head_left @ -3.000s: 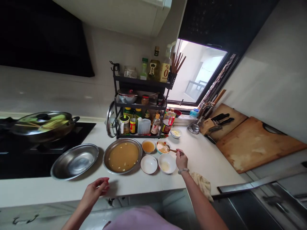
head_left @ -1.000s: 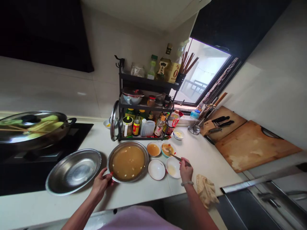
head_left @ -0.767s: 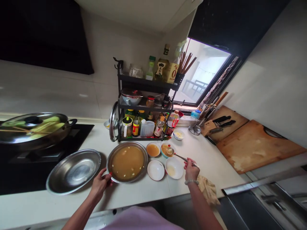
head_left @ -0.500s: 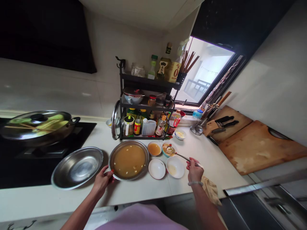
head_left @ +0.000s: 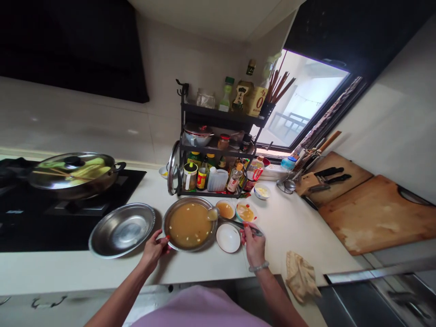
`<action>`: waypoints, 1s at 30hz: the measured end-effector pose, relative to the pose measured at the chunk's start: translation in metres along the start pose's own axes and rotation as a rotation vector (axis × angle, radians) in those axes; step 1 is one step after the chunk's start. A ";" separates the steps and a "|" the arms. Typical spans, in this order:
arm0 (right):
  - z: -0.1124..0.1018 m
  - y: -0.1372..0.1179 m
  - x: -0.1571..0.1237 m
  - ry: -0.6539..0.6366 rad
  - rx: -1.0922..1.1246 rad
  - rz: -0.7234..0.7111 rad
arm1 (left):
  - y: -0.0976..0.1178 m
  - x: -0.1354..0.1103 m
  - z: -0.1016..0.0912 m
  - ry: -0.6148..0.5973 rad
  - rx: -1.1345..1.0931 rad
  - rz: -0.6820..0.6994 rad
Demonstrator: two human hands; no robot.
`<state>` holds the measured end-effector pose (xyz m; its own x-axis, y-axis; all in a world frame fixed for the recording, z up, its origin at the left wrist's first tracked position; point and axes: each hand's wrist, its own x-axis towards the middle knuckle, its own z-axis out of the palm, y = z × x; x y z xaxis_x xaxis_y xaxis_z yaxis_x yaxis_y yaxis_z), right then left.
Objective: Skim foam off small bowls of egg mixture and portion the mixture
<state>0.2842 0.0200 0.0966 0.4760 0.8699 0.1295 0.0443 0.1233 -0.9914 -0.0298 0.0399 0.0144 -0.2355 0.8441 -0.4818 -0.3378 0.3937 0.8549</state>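
Note:
A wide metal basin (head_left: 216, 227) of brown broth with pale bits stands on the counter. My left hand (head_left: 156, 249) is closed on its left rim, thumb at the edge. In my right hand (head_left: 254, 245) is the handle of a small ladle (head_left: 212, 214), whose bowl tilts over the basin's right rim. Below the handle sits a small white bowl (head_left: 228, 238). Behind the ladle are a small bowl of brown liquid (head_left: 225, 209) and a patterned bowl (head_left: 246, 211) with similar liquid. Another white bowl is mostly hidden behind my right hand.
An oval metal dish (head_left: 123, 230) stands left of the basin. Further left, a lidded pan (head_left: 76, 175) sits on the stove. A black spice rack (head_left: 218, 150) rises behind. To the right are a crumpled cloth (head_left: 301, 276), a knife block (head_left: 308, 181) and cutting boards (head_left: 371, 213).
My right hand has carried the ladle leftward from above the patterned bowl to the basin's right rim. My left hand keeps its hold on the basin. The whole view has shifted slightly.

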 end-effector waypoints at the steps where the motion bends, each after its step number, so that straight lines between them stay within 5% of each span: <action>1: 0.002 0.000 -0.004 -0.046 -0.039 -0.050 | 0.000 0.000 0.000 0.000 -0.001 -0.002; 7: 0.000 -0.016 -0.020 -0.352 -0.276 -0.574 | -0.001 0.002 -0.001 0.006 0.004 -0.006; 10: -0.011 -0.017 -0.013 -0.304 -0.326 -0.679 | -0.002 0.003 -0.002 0.011 0.000 -0.007; 16: -0.053 0.019 0.028 0.180 -0.380 -0.404 | 0.001 0.000 -0.002 -0.005 0.011 0.002; 22: -0.078 0.052 0.048 0.271 -0.380 -0.245 | 0.002 0.001 -0.001 0.023 0.013 -0.013; 27: -0.077 0.061 0.052 0.408 -0.157 0.023 | 0.000 0.001 -0.001 0.012 0.007 -0.007; 30: -0.080 0.058 0.058 0.496 -0.030 0.045 | -0.001 0.001 -0.001 0.017 -0.009 -0.008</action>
<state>0.3848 0.0392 0.0449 0.8380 0.5414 0.0685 0.0356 0.0710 -0.9968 -0.0309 0.0400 0.0132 -0.2485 0.8346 -0.4916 -0.3483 0.3966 0.8494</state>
